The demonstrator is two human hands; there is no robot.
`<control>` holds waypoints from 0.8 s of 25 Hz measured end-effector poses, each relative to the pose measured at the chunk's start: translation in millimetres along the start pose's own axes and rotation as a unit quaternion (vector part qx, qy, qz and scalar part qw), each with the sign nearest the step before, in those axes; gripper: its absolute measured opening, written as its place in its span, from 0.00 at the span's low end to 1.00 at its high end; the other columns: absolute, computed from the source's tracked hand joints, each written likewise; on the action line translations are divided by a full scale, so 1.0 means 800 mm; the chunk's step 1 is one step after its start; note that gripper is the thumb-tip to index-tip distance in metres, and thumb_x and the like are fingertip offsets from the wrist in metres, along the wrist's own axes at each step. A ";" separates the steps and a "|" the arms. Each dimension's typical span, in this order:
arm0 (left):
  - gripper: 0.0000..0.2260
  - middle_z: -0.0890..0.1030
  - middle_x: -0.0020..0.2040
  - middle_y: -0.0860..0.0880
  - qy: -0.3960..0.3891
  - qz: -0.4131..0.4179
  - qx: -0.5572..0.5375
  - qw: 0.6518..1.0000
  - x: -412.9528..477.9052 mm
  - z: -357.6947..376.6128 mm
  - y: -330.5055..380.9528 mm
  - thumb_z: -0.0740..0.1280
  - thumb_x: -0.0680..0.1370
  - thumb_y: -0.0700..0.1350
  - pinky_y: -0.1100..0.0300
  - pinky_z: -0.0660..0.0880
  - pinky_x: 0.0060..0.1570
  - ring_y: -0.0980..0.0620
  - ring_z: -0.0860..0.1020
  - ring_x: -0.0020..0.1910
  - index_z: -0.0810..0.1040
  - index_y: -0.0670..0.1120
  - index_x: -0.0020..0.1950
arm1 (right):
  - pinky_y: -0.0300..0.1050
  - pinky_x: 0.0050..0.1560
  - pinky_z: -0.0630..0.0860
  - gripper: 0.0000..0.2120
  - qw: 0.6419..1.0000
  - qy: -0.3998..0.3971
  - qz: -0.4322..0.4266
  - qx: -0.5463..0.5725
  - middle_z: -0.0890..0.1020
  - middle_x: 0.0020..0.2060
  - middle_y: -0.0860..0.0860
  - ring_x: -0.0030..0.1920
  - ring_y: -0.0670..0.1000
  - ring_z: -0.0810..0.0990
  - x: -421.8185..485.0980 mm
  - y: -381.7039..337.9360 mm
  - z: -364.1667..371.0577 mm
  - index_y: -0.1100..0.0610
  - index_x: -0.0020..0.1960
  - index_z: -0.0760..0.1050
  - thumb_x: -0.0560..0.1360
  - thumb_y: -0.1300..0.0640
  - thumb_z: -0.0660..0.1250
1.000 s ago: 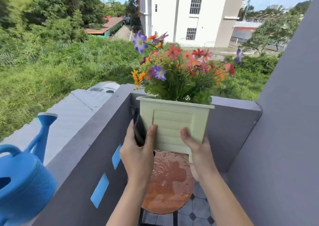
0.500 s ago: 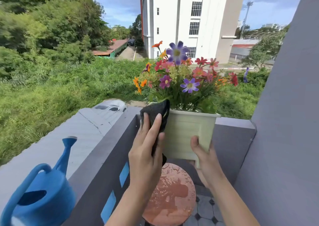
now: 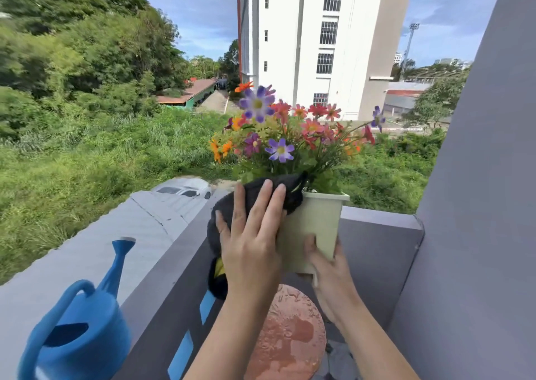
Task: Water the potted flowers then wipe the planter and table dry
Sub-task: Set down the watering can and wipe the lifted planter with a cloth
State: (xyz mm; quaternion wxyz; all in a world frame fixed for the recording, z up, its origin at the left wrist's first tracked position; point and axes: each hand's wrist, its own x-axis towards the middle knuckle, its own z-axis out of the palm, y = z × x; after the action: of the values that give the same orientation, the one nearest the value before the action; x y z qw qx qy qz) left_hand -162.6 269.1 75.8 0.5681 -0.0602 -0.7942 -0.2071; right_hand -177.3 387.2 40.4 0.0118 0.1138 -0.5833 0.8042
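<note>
- Watering apparently done: blue watering can (image 3: pixel 78 333) parked on the ledge.
- Left hand (image 3: pixel 252 243) flat, pressing black cloth (image 3: pixel 232 205) against planter (image 3: pixel 316 223); right hand (image 3: pixel 327 266) gripping its base, lifted above table.
- Round table (image 3: pixel 290 336) wet, unwiped.

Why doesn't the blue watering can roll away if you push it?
The watering can probably slides rather than rolls, since it appears to stand upright on the ledge. It looks like plastic, so likely stiff. How heavy it is depends on the water left inside, which isn't visible.
</note>
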 end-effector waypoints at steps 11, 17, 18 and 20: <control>0.10 0.78 0.47 0.74 -0.038 -0.226 -0.305 0.925 0.014 -0.042 -0.010 0.58 0.79 0.47 0.77 0.68 0.46 0.74 0.75 0.48 0.76 0.61 0.50 | 0.52 0.49 0.79 0.49 0.987 -0.052 0.142 0.060 0.83 0.57 0.53 0.55 0.54 0.82 -0.012 0.006 -0.050 0.53 0.65 0.72 0.49 0.33 0.79; 0.11 0.80 0.51 0.55 -0.021 -0.342 -0.211 0.915 -0.017 -0.024 -0.042 0.56 0.82 0.46 0.72 0.66 0.41 0.59 0.76 0.50 0.76 0.50 0.60 | 0.43 0.37 0.81 0.48 0.973 -0.087 0.158 0.142 0.87 0.45 0.49 0.46 0.48 0.86 -0.027 0.005 -0.057 0.54 0.58 0.74 0.41 0.39 0.82; 0.12 0.81 0.52 0.52 -0.026 -0.389 -0.193 0.901 -0.021 -0.023 -0.043 0.56 0.82 0.46 0.68 0.65 0.40 0.55 0.76 0.50 0.75 0.47 0.61 | 0.42 0.36 0.81 0.48 0.972 -0.088 0.158 0.149 0.87 0.45 0.50 0.45 0.49 0.86 -0.028 0.006 -0.056 0.54 0.58 0.74 0.41 0.40 0.83; 0.15 0.81 0.54 0.49 -0.057 -0.441 -0.180 0.877 -0.030 -0.023 -0.031 0.54 0.82 0.49 0.67 0.63 0.40 0.56 0.76 0.48 0.74 0.46 0.64 | 0.42 0.36 0.81 0.48 0.972 -0.083 0.159 0.155 0.87 0.44 0.51 0.45 0.49 0.86 -0.029 0.008 -0.053 0.55 0.57 0.75 0.40 0.40 0.83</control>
State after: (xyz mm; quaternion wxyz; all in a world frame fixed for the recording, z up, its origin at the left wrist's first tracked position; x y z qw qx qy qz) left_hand -146.3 242.3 52.3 0.3508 0.1832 -0.7186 -0.5718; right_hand -163.2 427.8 17.3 -0.1826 0.0866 -0.4613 0.8639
